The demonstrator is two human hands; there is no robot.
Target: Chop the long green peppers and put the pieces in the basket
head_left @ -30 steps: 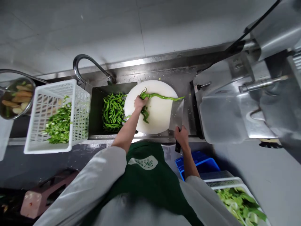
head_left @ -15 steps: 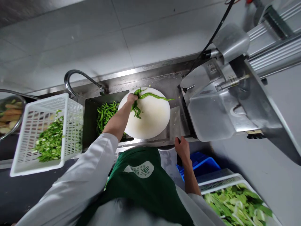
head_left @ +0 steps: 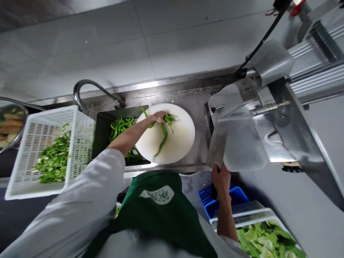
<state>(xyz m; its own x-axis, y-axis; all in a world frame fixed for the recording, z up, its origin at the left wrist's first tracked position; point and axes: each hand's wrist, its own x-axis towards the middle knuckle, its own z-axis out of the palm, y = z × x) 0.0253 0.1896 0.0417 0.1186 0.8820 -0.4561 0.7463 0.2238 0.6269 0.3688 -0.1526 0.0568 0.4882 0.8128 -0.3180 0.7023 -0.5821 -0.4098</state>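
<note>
My left hand (head_left: pixel 160 117) is closed over a few long green chili peppers (head_left: pixel 163 140) above the round white cutting board (head_left: pixel 181 147). Stems poke out to its right, and one pepper hangs toward me across the board. Off to the right, my right hand (head_left: pixel 221 178) grips a cleaver (head_left: pixel 217 145) by its dark handle. The broad blade points away from me, beside the board and partly over the slicing machine's edge. More whole green peppers (head_left: pixel 119 127) lie in the sink basin (head_left: pixel 103 125), partly covered by the board and my left arm.
A white plastic basket (head_left: pixel 79 143) of chopped green pieces stands left of the sink, near a curved faucet (head_left: pixel 77 89). The metal slicing machine (head_left: pixel 242 139) occupies the right side. Below it are a blue bin (head_left: pixel 238 197) and a white crate (head_left: pixel 258 215) of leafy greens.
My left hand has moved right over the board with the peppers, which hang differently. My right hand has risen slightly right, and the cleaver's blade now shows.
</note>
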